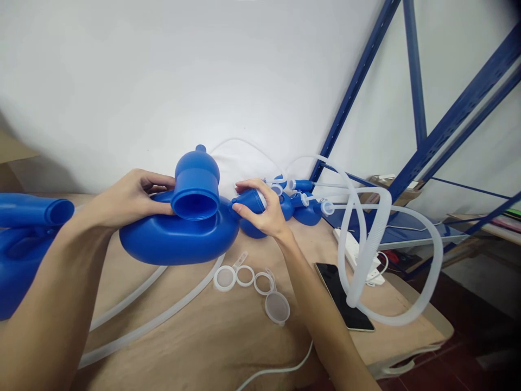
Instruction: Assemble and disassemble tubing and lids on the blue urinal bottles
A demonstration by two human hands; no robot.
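My left hand [150, 194] grips a blue plastic urinal bottle [179, 239] at its neck and handle side, above the table. The bottle's round mouth faces me, and a domed blue part with a small nozzle rises above it. To its right, my right hand [264, 209] is closed around a smaller blue tapered piece [250, 202] with a whitish end, its narrow tip pointing at the bottle. On the table below lie translucent white caps with rings, one pair [224, 277] at the left and another pair [277, 307] at the right.
Another blue bottle [20, 260] stands at the left edge. Several blue bottles [308, 212] with white hoses sit at the back right. A looped translucent hose [437, 255] hangs over a black phone [337, 293] and a white power strip [358, 252]. Blue metal shelving [354, 87] rises at the right.
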